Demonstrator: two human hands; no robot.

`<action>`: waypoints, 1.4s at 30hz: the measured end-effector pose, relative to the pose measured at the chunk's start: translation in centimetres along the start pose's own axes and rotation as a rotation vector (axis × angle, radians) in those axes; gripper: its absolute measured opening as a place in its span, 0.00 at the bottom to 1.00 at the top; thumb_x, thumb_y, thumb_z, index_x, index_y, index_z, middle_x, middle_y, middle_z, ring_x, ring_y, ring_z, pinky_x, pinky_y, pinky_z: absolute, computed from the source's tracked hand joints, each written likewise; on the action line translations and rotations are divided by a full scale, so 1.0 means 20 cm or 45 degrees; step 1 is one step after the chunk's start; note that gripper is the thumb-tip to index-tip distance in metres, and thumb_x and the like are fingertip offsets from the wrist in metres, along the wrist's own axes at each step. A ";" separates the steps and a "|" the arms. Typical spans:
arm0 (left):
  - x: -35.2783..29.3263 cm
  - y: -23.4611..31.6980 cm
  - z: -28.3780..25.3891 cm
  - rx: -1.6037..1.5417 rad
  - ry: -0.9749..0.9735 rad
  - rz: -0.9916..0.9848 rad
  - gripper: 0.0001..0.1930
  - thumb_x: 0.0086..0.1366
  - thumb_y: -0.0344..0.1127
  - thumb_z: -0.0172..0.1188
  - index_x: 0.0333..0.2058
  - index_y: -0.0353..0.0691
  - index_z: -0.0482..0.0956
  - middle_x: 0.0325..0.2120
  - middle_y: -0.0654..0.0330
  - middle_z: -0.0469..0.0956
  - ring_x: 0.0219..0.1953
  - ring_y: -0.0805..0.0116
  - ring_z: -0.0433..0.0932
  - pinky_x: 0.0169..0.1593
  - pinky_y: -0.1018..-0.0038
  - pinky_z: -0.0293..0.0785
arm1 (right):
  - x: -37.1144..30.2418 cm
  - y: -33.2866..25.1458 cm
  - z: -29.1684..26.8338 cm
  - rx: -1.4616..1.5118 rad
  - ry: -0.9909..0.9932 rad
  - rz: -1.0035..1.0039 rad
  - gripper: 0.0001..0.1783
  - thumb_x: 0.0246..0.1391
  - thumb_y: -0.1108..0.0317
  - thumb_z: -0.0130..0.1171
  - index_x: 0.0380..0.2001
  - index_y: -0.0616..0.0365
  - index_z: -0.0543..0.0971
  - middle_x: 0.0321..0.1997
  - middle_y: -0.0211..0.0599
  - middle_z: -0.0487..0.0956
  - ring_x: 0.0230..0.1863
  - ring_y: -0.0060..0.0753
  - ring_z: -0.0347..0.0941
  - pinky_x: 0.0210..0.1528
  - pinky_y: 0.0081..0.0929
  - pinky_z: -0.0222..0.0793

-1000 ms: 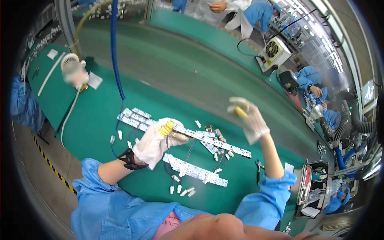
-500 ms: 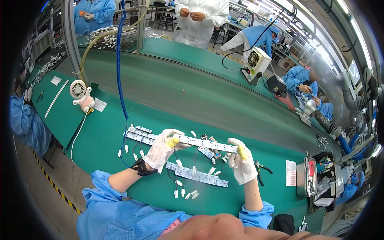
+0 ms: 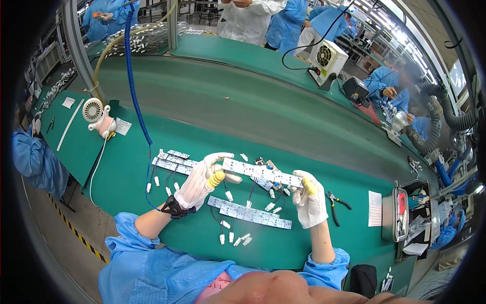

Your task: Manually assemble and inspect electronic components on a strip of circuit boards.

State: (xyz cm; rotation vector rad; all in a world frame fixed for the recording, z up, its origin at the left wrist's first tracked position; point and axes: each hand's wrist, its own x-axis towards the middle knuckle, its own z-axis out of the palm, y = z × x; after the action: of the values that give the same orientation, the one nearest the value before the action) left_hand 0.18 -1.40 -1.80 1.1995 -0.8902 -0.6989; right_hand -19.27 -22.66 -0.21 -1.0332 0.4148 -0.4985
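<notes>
A long, narrow white circuit board [image 3: 260, 174] spans the space between my gloved hands, raised above the green mat. My left hand [image 3: 205, 177] closes round its left end, a wrist strap with a blue coiled cord on that wrist. The right end sits between the thumb and fingers of my right hand [image 3: 310, 201]. Both gloves are white with yellow thumb tips. Below lie overlapping board strips [image 3: 250, 214] with thin leads and small white connectors [image 3: 246, 239]. More strips [image 3: 172, 163] rest beyond my left wrist, and smaller boards [image 3: 263, 183] are partly hidden behind the held one.
Pliers [image 3: 335, 206] lie right of my right hand, near a printed sheet [image 3: 374, 209] and a metal box [image 3: 394, 215] of tools. A small pink-and-white fan [image 3: 99, 119] stands at left. Beyond runs a green conveyor belt [image 3: 223, 106]. Co-workers work around the line.
The view has shifted slightly. The held board stays between my hands, tilted a little more down to the right. Another person in blue has come into sight at the back.
</notes>
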 end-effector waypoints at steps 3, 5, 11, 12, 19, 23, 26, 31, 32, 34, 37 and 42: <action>0.00 0.01 0.01 0.012 -0.038 -0.023 0.35 0.59 0.52 0.58 0.54 0.31 0.59 0.37 0.52 0.79 0.43 0.68 0.77 0.48 0.75 0.69 | -0.02 0.00 0.00 -0.010 -0.002 -0.010 0.17 0.57 0.61 0.54 0.43 0.63 0.74 0.26 0.38 0.76 0.16 0.19 0.66 0.18 0.16 0.58; 0.01 0.03 0.02 0.027 -0.061 -0.012 0.33 0.59 0.50 0.58 0.54 0.31 0.59 0.35 0.52 0.80 0.42 0.70 0.77 0.48 0.75 0.69 | -0.02 0.00 0.00 -0.011 -0.011 -0.031 0.17 0.57 0.61 0.54 0.43 0.63 0.74 0.26 0.38 0.76 0.16 0.19 0.66 0.17 0.16 0.58; -0.01 0.04 0.04 0.001 0.074 -0.011 0.22 0.63 0.39 0.56 0.49 0.30 0.65 0.34 0.50 0.80 0.39 0.68 0.79 0.46 0.78 0.70 | -0.04 0.01 0.01 -0.082 -0.026 -0.019 0.15 0.58 0.62 0.52 0.42 0.63 0.74 0.25 0.37 0.75 0.14 0.18 0.64 0.16 0.15 0.57; -0.01 0.04 0.04 0.006 0.067 -0.003 0.22 0.63 0.39 0.56 0.49 0.30 0.65 0.34 0.50 0.80 0.39 0.68 0.79 0.46 0.78 0.70 | -0.05 0.01 0.01 -0.091 -0.024 -0.020 0.15 0.58 0.62 0.52 0.42 0.63 0.74 0.25 0.38 0.75 0.14 0.19 0.64 0.16 0.16 0.57; -0.01 -0.01 0.03 -0.005 0.076 0.036 0.16 0.64 0.30 0.53 0.48 0.28 0.65 0.35 0.47 0.79 0.38 0.64 0.80 0.44 0.77 0.73 | -0.05 0.00 0.01 -0.065 -0.027 -0.001 0.15 0.58 0.63 0.52 0.42 0.64 0.74 0.25 0.39 0.75 0.14 0.19 0.64 0.17 0.17 0.57; 0.01 0.02 0.03 -0.006 0.069 0.007 0.18 0.64 0.33 0.54 0.48 0.28 0.65 0.35 0.48 0.79 0.38 0.64 0.80 0.44 0.76 0.72 | -0.04 -0.01 0.02 -0.070 -0.002 0.000 0.15 0.58 0.64 0.52 0.42 0.64 0.74 0.25 0.38 0.74 0.14 0.19 0.64 0.17 0.17 0.57; 0.01 0.02 0.03 -0.003 0.079 0.030 0.23 0.63 0.40 0.56 0.48 0.28 0.64 0.33 0.50 0.80 0.38 0.66 0.80 0.46 0.77 0.71 | -0.03 -0.01 0.02 -0.095 -0.016 -0.030 0.15 0.58 0.64 0.52 0.42 0.64 0.74 0.25 0.38 0.74 0.15 0.19 0.65 0.17 0.17 0.58; 0.01 -0.01 0.02 0.101 0.043 0.008 0.25 0.61 0.42 0.59 0.48 0.28 0.65 0.33 0.50 0.80 0.38 0.67 0.79 0.44 0.78 0.71 | -0.03 0.00 0.01 -0.078 -0.026 -0.016 0.15 0.58 0.63 0.52 0.42 0.64 0.74 0.25 0.38 0.74 0.15 0.19 0.65 0.17 0.16 0.58; 0.01 -0.02 0.02 0.034 0.058 0.024 0.25 0.61 0.42 0.59 0.48 0.28 0.65 0.32 0.51 0.80 0.38 0.68 0.79 0.43 0.79 0.71 | -0.04 0.00 0.01 -0.068 -0.034 0.002 0.15 0.58 0.63 0.52 0.42 0.64 0.74 0.25 0.38 0.74 0.14 0.19 0.65 0.17 0.16 0.58; 0.00 -0.02 0.02 -0.030 0.076 0.040 0.25 0.61 0.43 0.59 0.47 0.29 0.66 0.32 0.51 0.81 0.38 0.69 0.79 0.41 0.80 0.71 | -0.04 0.00 0.01 -0.079 -0.032 -0.002 0.15 0.58 0.63 0.52 0.42 0.64 0.74 0.25 0.38 0.74 0.14 0.18 0.65 0.17 0.16 0.57; -0.01 0.00 0.02 0.042 0.073 0.038 0.24 0.61 0.43 0.59 0.46 0.29 0.66 0.32 0.52 0.81 0.38 0.70 0.79 0.40 0.81 0.71 | -0.04 0.00 0.02 -0.081 -0.041 -0.007 0.16 0.58 0.62 0.53 0.42 0.64 0.74 0.24 0.38 0.74 0.14 0.18 0.65 0.16 0.16 0.57; -0.01 0.02 0.02 0.214 0.054 0.013 0.24 0.61 0.46 0.57 0.45 0.29 0.66 0.33 0.52 0.80 0.36 0.71 0.79 0.41 0.79 0.72 | -0.04 0.00 0.01 -0.083 -0.038 -0.009 0.16 0.57 0.61 0.53 0.41 0.64 0.74 0.24 0.37 0.74 0.14 0.18 0.64 0.16 0.15 0.57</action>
State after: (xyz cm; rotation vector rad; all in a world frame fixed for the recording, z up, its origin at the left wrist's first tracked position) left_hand -0.22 -1.36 -1.36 1.3529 -0.9333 -0.5969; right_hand -19.72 -22.02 -0.07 -1.1038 0.4031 -0.4780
